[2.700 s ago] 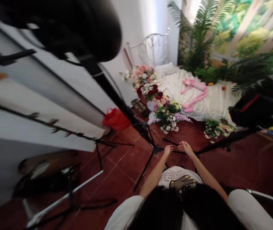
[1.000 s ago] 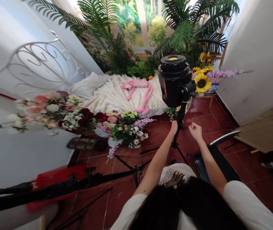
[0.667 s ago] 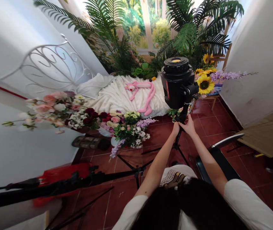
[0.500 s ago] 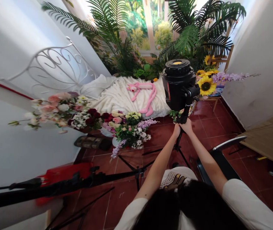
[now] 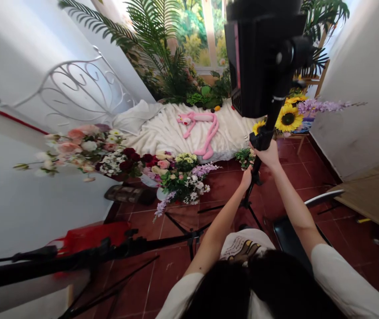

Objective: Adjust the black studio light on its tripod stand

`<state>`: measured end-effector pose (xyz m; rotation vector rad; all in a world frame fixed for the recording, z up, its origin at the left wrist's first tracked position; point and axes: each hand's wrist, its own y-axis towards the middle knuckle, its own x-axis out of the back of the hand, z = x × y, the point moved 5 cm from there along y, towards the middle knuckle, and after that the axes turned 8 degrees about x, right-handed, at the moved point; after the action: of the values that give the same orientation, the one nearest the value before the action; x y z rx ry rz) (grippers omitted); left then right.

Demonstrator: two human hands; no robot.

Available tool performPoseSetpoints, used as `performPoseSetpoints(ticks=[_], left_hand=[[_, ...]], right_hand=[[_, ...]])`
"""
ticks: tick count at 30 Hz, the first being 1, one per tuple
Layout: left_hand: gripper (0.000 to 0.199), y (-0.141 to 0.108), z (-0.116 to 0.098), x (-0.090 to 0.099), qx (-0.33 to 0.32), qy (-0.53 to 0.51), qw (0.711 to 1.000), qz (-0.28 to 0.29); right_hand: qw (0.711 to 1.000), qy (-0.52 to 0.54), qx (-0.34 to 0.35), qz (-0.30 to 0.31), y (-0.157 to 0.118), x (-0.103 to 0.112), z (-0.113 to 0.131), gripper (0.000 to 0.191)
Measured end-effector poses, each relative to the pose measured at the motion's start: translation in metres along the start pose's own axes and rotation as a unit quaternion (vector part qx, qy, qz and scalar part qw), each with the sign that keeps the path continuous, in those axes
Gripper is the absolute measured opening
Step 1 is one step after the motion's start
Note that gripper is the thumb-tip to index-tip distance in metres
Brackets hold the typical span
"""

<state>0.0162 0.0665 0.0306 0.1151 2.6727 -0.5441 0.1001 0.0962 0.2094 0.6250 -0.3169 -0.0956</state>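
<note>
A person in a white T-shirt (image 5: pixel 244 246) reaches forward with both bare arms to a black light stand pole (image 5: pixel 262 150). The right hand (image 5: pixel 265 155) is high on the pole, its fingers closed around it just below a black studio light (image 5: pixel 261 53), which fills the top of the view. The left hand (image 5: pixel 246 178) is lower, curled beside the pole; whether it fully grips the pole cannot be told. The stand's thin tripod legs (image 5: pixel 222 207) spread over dark red floor tiles (image 5: pixel 219 188).

To the left, a black boom stand (image 5: pixel 76 261) crosses a red bag (image 5: pixel 91 237). To the right is a black seat (image 5: pixel 291 235). Ahead, artificial flower bunches (image 5: pixel 183 181) lie on the floor before a white fluffy blanket (image 5: pixel 169 137) bearing a pink plush panther (image 5: pixel 198 130). Sunflowers (image 5: pixel 288 118) stand to the right, a white metal headboard (image 5: pixel 79 88) to the left, and palm plants (image 5: pixel 156 57) beyond.
</note>
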Motion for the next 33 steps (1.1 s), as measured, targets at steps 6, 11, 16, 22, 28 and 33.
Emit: performPoseSetpoints(ticks=[6,11,16,22,28,33], left_hand=[[0.061,0.005,-0.024,-0.022,-0.024,-0.027,0.998,0.053],[0.062,0.01,-0.024,-0.029,-0.02,-0.045,0.998,0.027],[0.064,0.011,-0.019,-0.03,-0.03,-0.051,0.998,0.021],[0.064,0.014,-0.017,-0.027,-0.036,-0.049,0.998,-0.007],[0.067,0.01,-0.019,-0.03,-0.042,-0.041,0.998,0.024],[0.065,0.008,-0.02,-0.031,-0.047,-0.032,0.998,0.036]], right_hand=[[0.999,0.019,0.042,0.019,0.022,0.009,0.036,0.035],[0.998,0.023,0.051,0.019,0.021,0.008,0.042,0.042],[1.0,0.008,0.026,0.005,0.013,0.011,0.04,0.045],[0.993,-0.021,-0.088,0.081,-0.052,0.033,0.012,0.048],[0.961,-0.097,-0.177,0.191,-0.131,0.042,-0.025,0.051],[0.968,-0.021,-0.22,0.118,-0.159,0.025,-0.051,0.049]])
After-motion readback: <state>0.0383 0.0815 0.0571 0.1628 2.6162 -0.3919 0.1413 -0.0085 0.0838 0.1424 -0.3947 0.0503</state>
